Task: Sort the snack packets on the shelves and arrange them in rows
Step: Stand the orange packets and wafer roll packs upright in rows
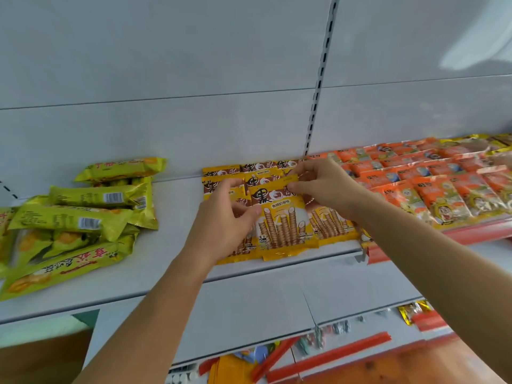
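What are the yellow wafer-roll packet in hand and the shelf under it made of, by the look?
Yellow-and-brown wafer-roll packet: likely glossy plastic film; it shows sheen, crinkles and crimped end seals. Both hands hold it, left hand at its side, right hand pinching its top edge. Pale grey shelf: probably painted sheet metal, smooth and matte, with a thin folded front lip.

Soft, even daylight fills what I see, bright but not harsh. Above and to the right of my right hand (322, 187) a pale glare patch sits on the white back panel (166, 65). My left hand (225, 217) throws only a faint shadow. The wide lens bows the shelf edge (277, 261) below my hands, and the far corners look smeared and soft. Print on the packets beside my hands stays fairly sharp.
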The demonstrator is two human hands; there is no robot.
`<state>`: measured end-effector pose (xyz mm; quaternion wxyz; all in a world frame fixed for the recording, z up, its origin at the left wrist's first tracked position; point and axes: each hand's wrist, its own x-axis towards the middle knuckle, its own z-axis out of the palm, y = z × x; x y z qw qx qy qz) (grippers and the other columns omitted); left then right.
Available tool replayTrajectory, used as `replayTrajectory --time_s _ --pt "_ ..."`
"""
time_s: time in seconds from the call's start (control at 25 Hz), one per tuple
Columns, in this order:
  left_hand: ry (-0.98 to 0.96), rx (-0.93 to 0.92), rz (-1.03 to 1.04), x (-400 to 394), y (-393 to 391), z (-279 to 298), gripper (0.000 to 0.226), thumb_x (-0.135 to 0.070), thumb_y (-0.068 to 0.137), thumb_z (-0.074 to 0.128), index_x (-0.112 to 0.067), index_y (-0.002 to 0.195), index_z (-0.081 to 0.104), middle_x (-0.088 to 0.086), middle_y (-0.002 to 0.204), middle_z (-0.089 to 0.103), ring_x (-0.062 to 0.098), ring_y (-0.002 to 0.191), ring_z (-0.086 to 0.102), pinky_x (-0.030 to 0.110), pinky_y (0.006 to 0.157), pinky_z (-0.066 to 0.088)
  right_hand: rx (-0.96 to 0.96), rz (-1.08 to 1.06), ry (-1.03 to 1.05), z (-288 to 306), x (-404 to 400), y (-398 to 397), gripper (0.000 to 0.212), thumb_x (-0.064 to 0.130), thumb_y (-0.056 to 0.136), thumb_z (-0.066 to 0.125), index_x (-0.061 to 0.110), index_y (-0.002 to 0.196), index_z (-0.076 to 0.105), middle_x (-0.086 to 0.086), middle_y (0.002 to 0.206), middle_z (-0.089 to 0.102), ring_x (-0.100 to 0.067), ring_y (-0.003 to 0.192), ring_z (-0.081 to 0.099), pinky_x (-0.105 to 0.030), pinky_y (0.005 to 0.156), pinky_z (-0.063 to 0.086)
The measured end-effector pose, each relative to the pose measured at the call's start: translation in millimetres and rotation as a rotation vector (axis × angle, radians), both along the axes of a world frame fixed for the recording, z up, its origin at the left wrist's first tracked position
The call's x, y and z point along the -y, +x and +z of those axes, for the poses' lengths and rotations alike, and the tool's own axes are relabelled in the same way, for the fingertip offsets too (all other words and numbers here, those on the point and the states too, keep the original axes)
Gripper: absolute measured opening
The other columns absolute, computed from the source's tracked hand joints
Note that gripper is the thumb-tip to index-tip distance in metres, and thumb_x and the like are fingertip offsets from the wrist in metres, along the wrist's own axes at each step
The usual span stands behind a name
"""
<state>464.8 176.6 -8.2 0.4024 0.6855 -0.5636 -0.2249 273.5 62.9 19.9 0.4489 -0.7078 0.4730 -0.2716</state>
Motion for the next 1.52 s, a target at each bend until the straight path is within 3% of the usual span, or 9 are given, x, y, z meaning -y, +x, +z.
replayTrajectory --time_s 0.2,0.48,0.56,0.72,0.88,1.2,1.32,1.44,1.52 --pt "-0.11 -0.004 0.003 -13.0 -13.8 -9.6 0.033 -0.031 0.092 0.073 -0.027 0.123 0.063 -0.012 0.09 0.071 -0.002 0.078 0.065 0.011 0.062 0.052 -0.063 -0.038 -0.131 -11.0 1.0 -2.8 0.002 0.018 0.093 0.071 0.017 0.094 0.07 -0.004 0.078 0.074 -0.022 0.062 0.072 -0.041 0.059 0.062" --pt "-0.084 -0.233 -0.041 -19.3 -27.8 -12.6 0.018 -0.038 0.095 0.067 -0.031 0.107 0.055 -0.001 0.074 0.072 0.013 0.062 0.066 0.034 0.063 0.056 0.194 -0.15 -0.037 1.7 6.0 -6.5 0.006 0.015 0.096 0.068 0.01 0.092 0.069 -0.008 0.085 0.068 -0.012 0.056 0.068 -0.026 0.049 0.054" --pt "-0.131 -0.106 -0.076 -19.4 -27.9 -17.1 0.015 -0.043 0.1 0.056 -0.029 0.103 0.059 -0.007 0.081 0.072 0.008 0.075 0.067 0.031 0.07 0.055 0.22 -0.168 -0.042 5.4 14.5 -11.8 0.009 0.016 0.098 0.064 0.011 0.093 0.068 -0.011 0.087 0.07 -0.017 0.06 0.067 -0.03 0.053 0.054" --pt "-0.162 0.446 -0.169 -19.4 -21.0 -38.2 0.034 -0.045 0.097 0.043 -0.028 0.115 0.066 -0.016 0.118 0.062 0.003 0.117 0.048 0.031 0.1 0.04 0.175 -0.184 -0.073 2.3 26.4 -25.5 0.012 0.018 0.1 0.061 0.017 0.089 0.066 -0.01 0.085 0.071 -0.018 0.063 0.065 -0.033 0.056 0.053" --pt "-0.144 0.677 -0.224 -11.2 -15.4 -48.4 0.037 -0.049 0.089 0.056 -0.03 0.12 0.064 -0.016 0.127 0.056 0.011 0.129 0.041 0.038 0.102 0.029 0.14 -0.154 -0.069 -7.6 26.5 -31.5 0.013 0.017 0.101 0.06 0.016 0.089 0.065 -0.008 0.083 0.072 -0.018 0.062 0.063 -0.027 0.049 0.048" --pt "-0.103 0.745 -0.181 24.3 -8.1 -40.8 0.034 -0.039 0.089 0.068 -0.026 0.121 0.066 -0.01 0.135 0.056 0.019 0.14 0.036 0.049 0.11 0.025 0.069 -0.04 -0.134 -8.6 21.4 -27.2 0.008 0.019 0.099 0.063 0.013 0.102 0.066 -0.005 0.076 0.07 -0.013 0.059 0.059 -0.03 0.054 0.053" --pt "-0.186 0.66 -0.091 19.5 -4.4 -47.1 0.029 -0.037 0.095 0.058 -0.023 0.119 0.067 -0.008 0.138 0.057 0.018 0.14 0.038 0.05 0.109 0.029 -0.047 -0.013 -0.236 -17.3 19.0 -19.9 0.005 0.02 0.097 0.065 0.017 0.101 0.067 -0.007 0.068 0.067 -0.009 0.052 0.053 -0.034 0.052 0.051" --pt "-0.264 0.543 0.08 -0.7 1.4 -57.2 0.029 -0.033 0.096 0.051 -0.022 0.117 0.068 -0.007 0.131 0.059 0.016 0.128 0.048 0.043 0.1 0.038 -0.142 -0.03 -0.303 -27.3 17.6 -8.8 0.002 0.023 0.096 0.066 0.021 0.096 0.068 0.004 0.064 0.063 -0.001 0.041 0.044 -0.02 0.048 0.038" --pt "-0.246 0.525 0.077 -10.9 3.6 -63.8 0.031 -0.036 0.096 0.051 -0.022 0.12 0.066 -0.007 0.131 0.058 0.016 0.126 0.047 0.042 0.099 0.04 -0.225 -0.054 -0.341 -31.0 14.2 -1.0 0.001 0.026 0.095 0.067 0.025 0.095 0.067 0.005 0.073 0.067 -0.001 0.053 0.055 -0.016 0.047 0.037"
